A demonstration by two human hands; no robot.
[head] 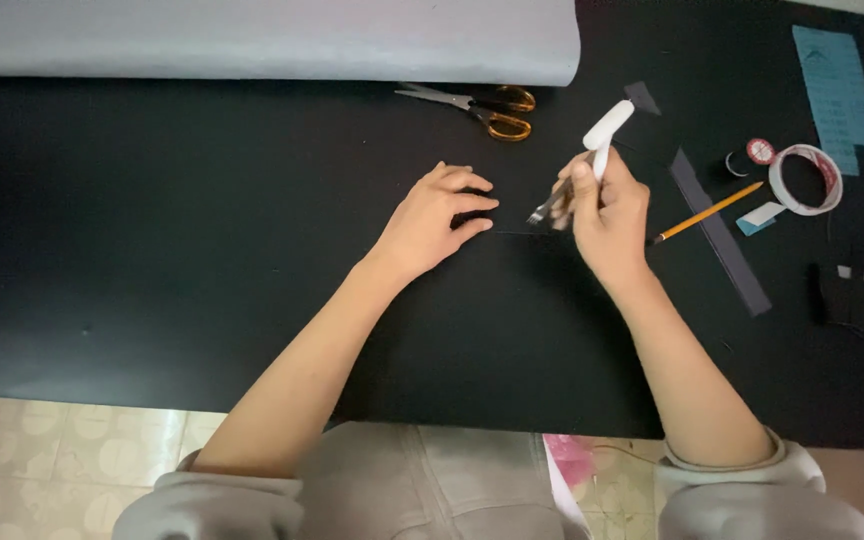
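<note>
Home craft or sewing corner, not a commercial workshop. Evidence: black fabric sheet [202, 250] spread flat as work surface; grey fabric roll [262, 40] along far edge; orange-handled scissors [482, 108]; pencil [707, 212]; tape ring [805, 180]; small thread spool [760, 151]; narrow dark cut strip [720, 232]; light blue paper template [837, 85]. Patterned beige floor tiles [62, 450] visible directly at near edge, suggesting work laid low in a domestic room.

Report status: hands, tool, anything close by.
Left hand flat on black sheet. Right hand grips white-handled tool. Scissors and pencil lie nearby, apart.
</note>
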